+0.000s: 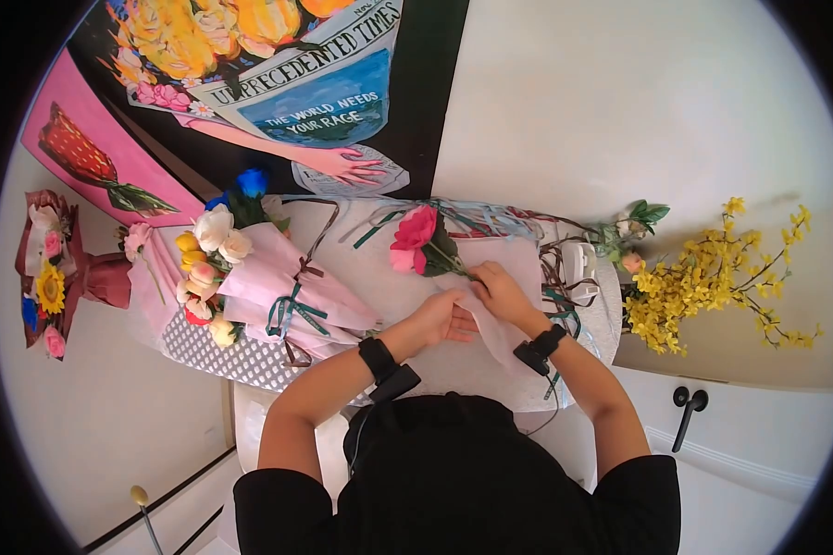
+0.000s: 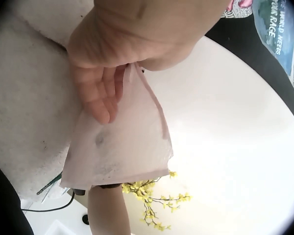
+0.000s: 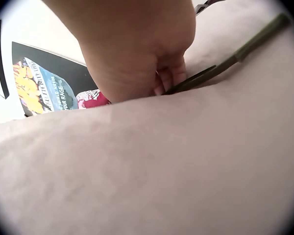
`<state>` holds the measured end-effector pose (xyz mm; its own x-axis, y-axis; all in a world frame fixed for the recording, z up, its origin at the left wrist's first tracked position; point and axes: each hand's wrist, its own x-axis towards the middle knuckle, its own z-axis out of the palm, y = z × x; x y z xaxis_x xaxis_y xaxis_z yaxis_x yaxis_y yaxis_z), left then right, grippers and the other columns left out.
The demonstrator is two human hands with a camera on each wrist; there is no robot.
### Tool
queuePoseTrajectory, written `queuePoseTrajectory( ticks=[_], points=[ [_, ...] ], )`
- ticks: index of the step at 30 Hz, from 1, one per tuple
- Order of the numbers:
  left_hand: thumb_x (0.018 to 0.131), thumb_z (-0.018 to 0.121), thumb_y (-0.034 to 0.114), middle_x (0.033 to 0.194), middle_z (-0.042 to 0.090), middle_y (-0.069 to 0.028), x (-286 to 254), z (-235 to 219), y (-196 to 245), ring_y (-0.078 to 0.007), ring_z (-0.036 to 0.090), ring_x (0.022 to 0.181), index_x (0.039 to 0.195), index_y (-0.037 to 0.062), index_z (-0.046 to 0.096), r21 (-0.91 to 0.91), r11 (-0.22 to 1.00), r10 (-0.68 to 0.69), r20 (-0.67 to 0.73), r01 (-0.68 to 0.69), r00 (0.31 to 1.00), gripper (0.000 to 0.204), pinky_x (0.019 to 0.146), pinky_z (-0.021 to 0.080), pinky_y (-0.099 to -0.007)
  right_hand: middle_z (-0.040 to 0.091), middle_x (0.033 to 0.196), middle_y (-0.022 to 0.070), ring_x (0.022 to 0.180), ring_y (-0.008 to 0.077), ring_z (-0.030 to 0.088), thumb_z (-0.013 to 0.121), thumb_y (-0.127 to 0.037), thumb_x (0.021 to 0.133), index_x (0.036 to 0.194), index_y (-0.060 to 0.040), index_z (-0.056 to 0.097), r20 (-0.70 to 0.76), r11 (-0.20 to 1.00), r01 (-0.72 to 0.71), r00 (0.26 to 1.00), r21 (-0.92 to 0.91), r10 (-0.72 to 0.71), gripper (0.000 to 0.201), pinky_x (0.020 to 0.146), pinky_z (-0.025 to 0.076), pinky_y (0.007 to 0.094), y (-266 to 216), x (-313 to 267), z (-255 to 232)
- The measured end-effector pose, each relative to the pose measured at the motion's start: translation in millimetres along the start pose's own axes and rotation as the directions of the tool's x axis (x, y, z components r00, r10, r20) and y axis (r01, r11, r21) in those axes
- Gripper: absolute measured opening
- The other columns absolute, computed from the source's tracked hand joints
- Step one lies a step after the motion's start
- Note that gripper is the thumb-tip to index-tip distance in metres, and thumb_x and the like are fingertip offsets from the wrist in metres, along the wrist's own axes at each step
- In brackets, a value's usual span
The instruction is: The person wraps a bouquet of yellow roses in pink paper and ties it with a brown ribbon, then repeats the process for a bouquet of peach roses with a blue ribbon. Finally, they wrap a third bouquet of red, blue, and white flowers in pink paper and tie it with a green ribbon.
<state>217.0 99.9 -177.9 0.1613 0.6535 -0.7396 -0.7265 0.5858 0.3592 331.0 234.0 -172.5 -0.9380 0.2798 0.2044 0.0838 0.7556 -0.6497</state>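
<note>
Over the table, my right hand (image 1: pixel 502 294) pinches the green stem (image 3: pixel 228 63) of a deep pink flower (image 1: pixel 415 239), with the bloom pointing to the left. The stem's lower end sticks out past the curled fingers in the right wrist view. My left hand (image 1: pixel 442 320) holds a pale pink sheet of wrapping paper (image 2: pixel 122 142) by a gathered edge. Its fingers lie side by side along the paper, and the thumb is hidden. Part of the raised sheet stands between the two hands and overlaps the right forearm in the left wrist view.
Pink-wrapped bouquets (image 1: pixel 292 287) with a green ribbon lie on the left of the table (image 1: pixel 379 294). Loose ribbons (image 1: pixel 491 218) run along the back edge. A white device (image 1: pixel 579 262) stands at the right, near yellow blossom branches (image 1: pixel 685 291). Paintings (image 1: pixel 333 111) lean behind.
</note>
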Motion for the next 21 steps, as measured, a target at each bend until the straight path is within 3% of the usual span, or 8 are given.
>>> queuePoseTrajectory(
  ticks=[4,6,12,14,18,19,20,21],
  points=[
    [0.089,0.036,0.037,0.100,0.062,-0.0131,-2,1,-3,-0.0262,0.062,0.087,0.104,0.0048,0.054,-0.081,0.996,0.027,0.002,-0.027,1.000,0.039,0.075,0.049,-0.0439,0.052,0.088,0.0166,0.086,0.0340,0.050,0.055,0.000,0.076,0.096,0.0006,0.056,-0.036,0.998,-0.048,0.998,0.039,0.050,0.021,0.072,0.042,0.0383,1,-1,3],
    [0.088,0.037,0.033,0.097,0.060,-0.0146,-1,-4,-4,-0.0283,0.060,0.088,0.104,0.0008,0.050,-0.268,0.963,0.054,0.042,-0.041,0.998,0.038,0.077,0.050,-0.0444,0.052,0.087,0.0167,0.085,0.0339,0.050,0.055,0.000,0.076,0.096,0.0007,0.056,-0.028,0.995,-0.075,0.997,0.066,0.077,0.021,0.072,0.042,0.0379,5,-2,3],
    [0.088,0.035,0.029,0.108,0.059,-0.0147,-3,12,23,-0.0254,0.057,0.100,0.110,-0.0017,0.050,-0.375,0.919,0.144,0.038,-0.120,0.989,0.040,0.086,0.046,-0.0392,0.053,0.084,0.0157,0.083,0.0336,0.050,0.055,-0.003,0.076,0.101,0.0011,0.057,-0.025,0.997,0.055,0.998,0.062,-0.053,0.025,0.075,0.041,0.0377,8,-4,-7],
    [0.089,0.036,0.028,0.111,0.058,-0.0136,4,12,30,-0.0248,0.057,0.101,0.111,-0.0006,0.050,-0.409,0.904,0.157,0.057,-0.120,0.986,0.039,0.084,0.047,-0.0379,0.055,0.090,0.0163,0.083,0.0331,0.052,0.054,-0.011,0.079,0.108,0.0011,0.056,0.096,0.932,-0.175,0.984,0.317,0.152,0.031,0.075,0.042,0.0359,15,-6,-17],
    [0.092,0.034,0.026,0.114,0.057,-0.0143,9,16,39,-0.0250,0.056,0.104,0.113,-0.0005,0.050,-0.481,0.864,0.204,0.069,-0.146,0.977,0.037,0.084,0.047,-0.0366,0.059,0.096,0.0132,0.083,0.0271,0.054,0.050,-0.022,0.085,0.109,-0.0002,0.056,0.094,0.964,-0.154,0.986,0.218,0.136,0.033,0.074,0.042,0.0340,48,-23,-34],
    [0.092,0.034,0.026,0.114,0.057,-0.0143,11,17,40,-0.0250,0.056,0.104,0.113,-0.0005,0.050,-0.484,0.864,0.201,0.073,-0.142,0.977,0.037,0.084,0.047,-0.0366,0.059,0.100,0.0111,0.085,0.0231,0.055,0.049,-0.028,0.087,0.109,-0.0008,0.056,0.151,0.666,-0.397,0.905,0.631,0.397,0.036,0.074,0.043,0.0324,36,-24,-46],
    [0.092,0.033,0.026,0.114,0.057,-0.0150,13,18,40,-0.0256,0.056,0.105,0.113,-0.0012,0.049,-0.493,0.855,0.216,0.057,-0.160,0.975,0.038,0.085,0.047,-0.0373,0.060,0.103,0.0090,0.086,0.0192,0.056,0.048,-0.034,0.088,0.109,-0.0015,0.057,0.318,0.157,-0.479,0.760,0.864,0.567,0.039,0.074,0.044,0.0308,30,-27,-53],
    [0.093,0.033,0.027,0.115,0.056,-0.0157,14,18,40,-0.0262,0.055,0.106,0.113,-0.0019,0.049,-0.501,0.847,0.228,0.041,-0.178,0.973,0.039,0.087,0.046,-0.0380,0.060,0.103,0.0090,0.086,0.0192,0.056,0.048,-0.034,0.088,0.109,-0.0015,0.057,0.320,0.154,-0.482,0.756,0.863,0.571,0.039,0.074,0.044,0.0308,35,-33,-60]
  ],
)
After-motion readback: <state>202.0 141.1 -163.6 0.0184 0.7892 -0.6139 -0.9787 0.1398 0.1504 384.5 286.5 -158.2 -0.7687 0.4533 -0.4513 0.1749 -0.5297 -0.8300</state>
